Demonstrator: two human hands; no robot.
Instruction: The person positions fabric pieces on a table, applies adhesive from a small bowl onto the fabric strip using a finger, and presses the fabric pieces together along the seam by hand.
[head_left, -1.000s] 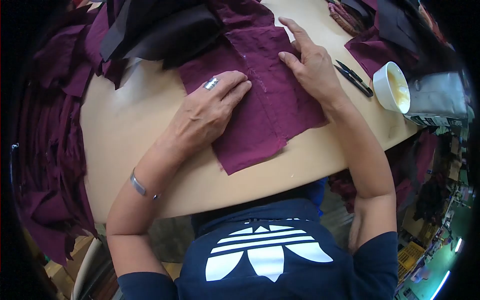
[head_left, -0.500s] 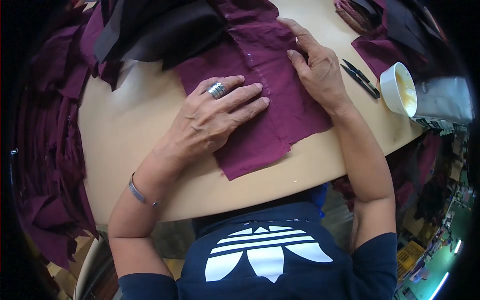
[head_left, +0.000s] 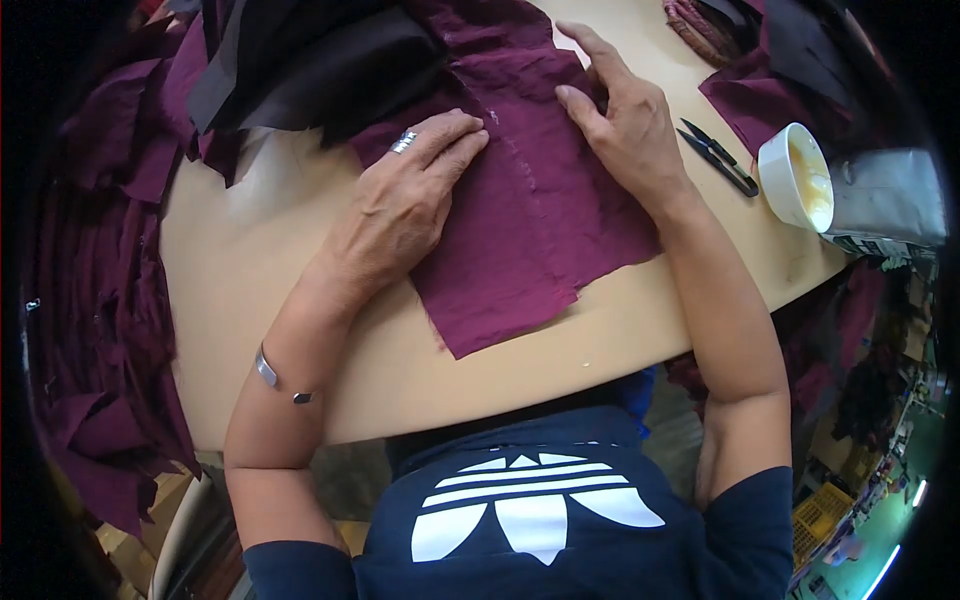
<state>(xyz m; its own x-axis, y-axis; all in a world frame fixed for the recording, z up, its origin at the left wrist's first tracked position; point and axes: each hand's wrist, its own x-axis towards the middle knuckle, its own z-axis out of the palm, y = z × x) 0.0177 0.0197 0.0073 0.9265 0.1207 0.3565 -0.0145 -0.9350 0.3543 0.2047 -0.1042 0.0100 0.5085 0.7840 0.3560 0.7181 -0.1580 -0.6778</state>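
A burgundy piece of cloth (head_left: pixel 520 240) lies on the table with a seam running down it, marked by a whitish, patchy line. My left hand (head_left: pixel 405 195), wearing a wide silver ring, rests on the cloth's left part. Its fingers are stretched out close together, with the tips just left of the seam. Over the cloth's right edge is my right hand (head_left: pixel 635 130), open, its index finger extended and its thumb apart. Whether its fingertips touch the cloth is hard to make out.
Black cloth (head_left: pixel 330 60) covers the upper left. Layered burgundy cloth (head_left: pixel 100 270) hangs along the table's left side. To the right are black thread snips (head_left: pixel 718 158), a white bowl (head_left: pixel 790 180) of pale yellowish paste and a silvery packet (head_left: pixel 890 200). The curved table edge (head_left: pixel 480 410) faces me.
My left hand has slid up and left away from the seam, and its fingers have come together. My right hand has shifted slightly up-left, its index finger lifting and straightening.
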